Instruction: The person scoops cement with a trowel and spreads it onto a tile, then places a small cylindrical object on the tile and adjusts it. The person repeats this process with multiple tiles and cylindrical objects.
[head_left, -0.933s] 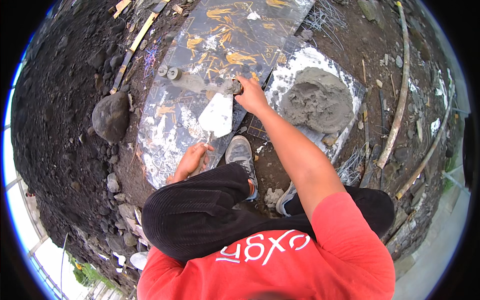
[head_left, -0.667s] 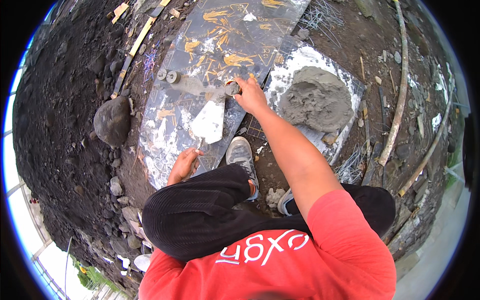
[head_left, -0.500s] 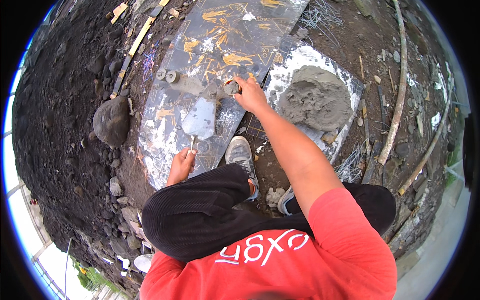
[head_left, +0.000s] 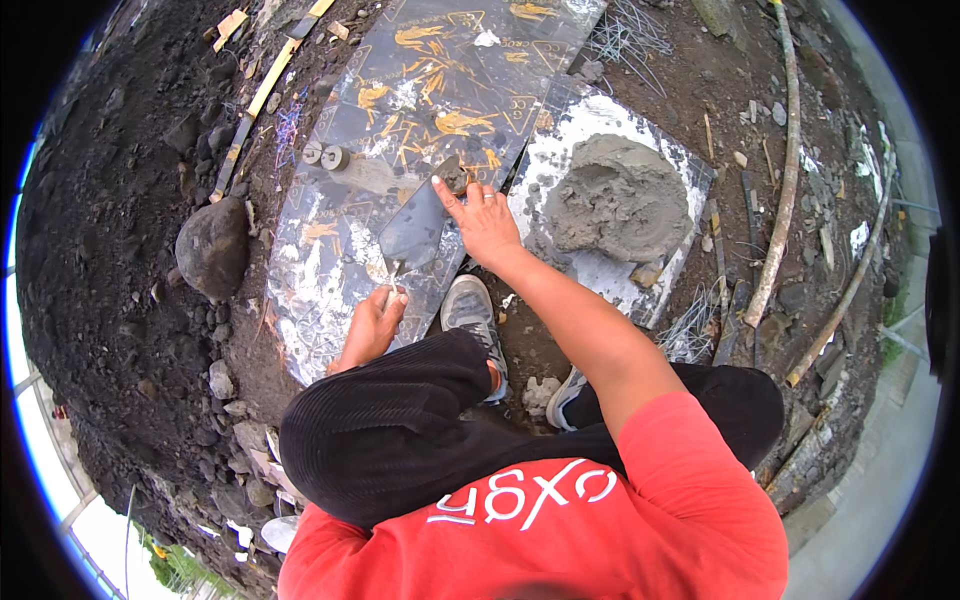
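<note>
My left hand (head_left: 376, 322) is closed round the handle of a trowel (head_left: 413, 232), whose wide grey blade points away from me over the dark, stained board (head_left: 330, 275). Just past the blade's tip is a small, round, grey mass (head_left: 452, 175) that looks like wet mortar. My right hand (head_left: 485, 225) reaches to it with fingers stretched and apart, the index finger at its near left side. Whether the small round container seen earlier is around the mass cannot be made out. Two short grey cylinders (head_left: 324, 156) stand to the left, each with a small piece on top.
A mound of wet mortar (head_left: 625, 200) sits on a white-smeared board (head_left: 540, 140) at the right. Loose wire (head_left: 630, 40) lies at the far edge, with more wire (head_left: 690, 330) nearer. A large stone (head_left: 213, 248) lies left; long sticks (head_left: 785, 200) are at the right.
My right hand has shifted nearer and left, its fingers opening from their grip on the small round container. The trowel blade has tilted and looks darker, still in my left hand.
</note>
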